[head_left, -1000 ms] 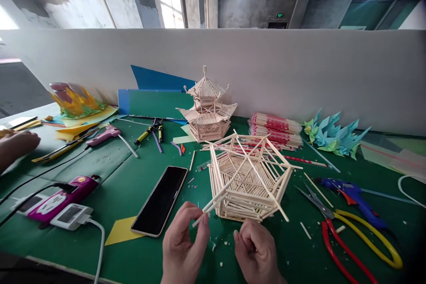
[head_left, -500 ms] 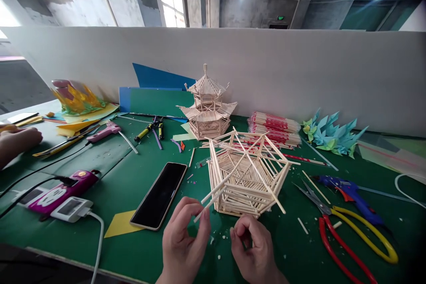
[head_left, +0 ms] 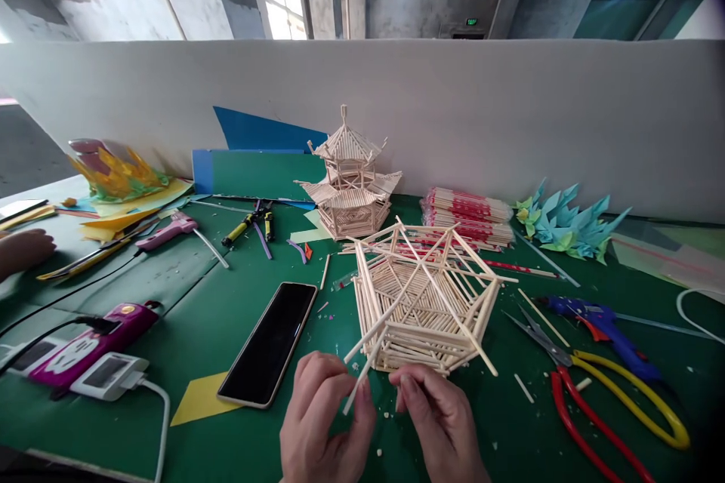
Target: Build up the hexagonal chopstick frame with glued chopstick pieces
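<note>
My left hand (head_left: pixel 328 415) pinches a thin wooden stick (head_left: pixel 365 370) between thumb and fingers, its upper end by the front left corner of a hexagonal stick frame (head_left: pixel 416 339). Long sticks cross over the open top of that frame, and layered sticks fill its floor. My right hand (head_left: pixel 436 411) is closed, thumb against the bent fingers, just in front of the frame's lower edge. Whatever it may pinch is too small or hidden. Behind the frame stands a small tiered stick pagoda (head_left: pixel 351 200).
Left lie a black phone (head_left: pixel 269 343), yellow paper (head_left: pixel 198 398), a purple power bank (head_left: pixel 94 347) and a pink glue gun (head_left: pixel 168 232). Right are red-and-yellow pliers (head_left: pixel 566 370), a blue glue gun (head_left: pixel 603 332) and stick bundles (head_left: pixel 467 215). Another person's hand (head_left: pixel 28 250) rests far left.
My right hand has lifted slightly towards the frame, its fingers now pinched. My left hand has shifted a little right with the stick, which tilts more steeply. The view has moved slightly.
</note>
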{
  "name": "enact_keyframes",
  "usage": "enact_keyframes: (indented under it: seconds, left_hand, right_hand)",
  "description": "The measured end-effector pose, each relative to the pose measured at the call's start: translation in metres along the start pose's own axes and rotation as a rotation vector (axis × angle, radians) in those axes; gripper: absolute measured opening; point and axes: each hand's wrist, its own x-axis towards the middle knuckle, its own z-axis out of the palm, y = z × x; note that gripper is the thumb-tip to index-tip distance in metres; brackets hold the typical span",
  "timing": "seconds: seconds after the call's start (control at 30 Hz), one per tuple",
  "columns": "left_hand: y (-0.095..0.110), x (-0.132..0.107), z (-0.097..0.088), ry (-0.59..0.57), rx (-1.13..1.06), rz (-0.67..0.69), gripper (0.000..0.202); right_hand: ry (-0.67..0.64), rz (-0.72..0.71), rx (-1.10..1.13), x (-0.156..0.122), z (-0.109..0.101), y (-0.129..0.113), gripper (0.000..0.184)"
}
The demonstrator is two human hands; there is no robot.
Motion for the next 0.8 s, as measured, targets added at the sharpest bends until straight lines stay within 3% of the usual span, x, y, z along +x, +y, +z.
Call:
enact_keyframes:
  seconds: [0.13,0.27,0.63,0.8]
  left_hand:
    - [-0.007,0.001,-0.004,-0.051,-0.04,0.063,0.025]
    - [-0.017,-0.001,-0.007,-0.125,-0.031,0.117,0.025]
    - [-0.029,0.012,-0.016,-0.238,-0.069,0.141,0.023]
    - [-0.029,0.01,-0.017,-0.278,-0.084,0.125,0.021]
  right_hand:
    - [-0.043,0.304,0.313,0.011,0.015,-0.014,0.037]
    - [-0.078,0.465,0.558,0.018,0.03,-0.021,0.038]
    - [-0.043,0.574,0.726,0.027,0.045,-0.034,0.034]
    - [-0.085,0.58,0.661,0.027,0.04,-0.033,0.035]
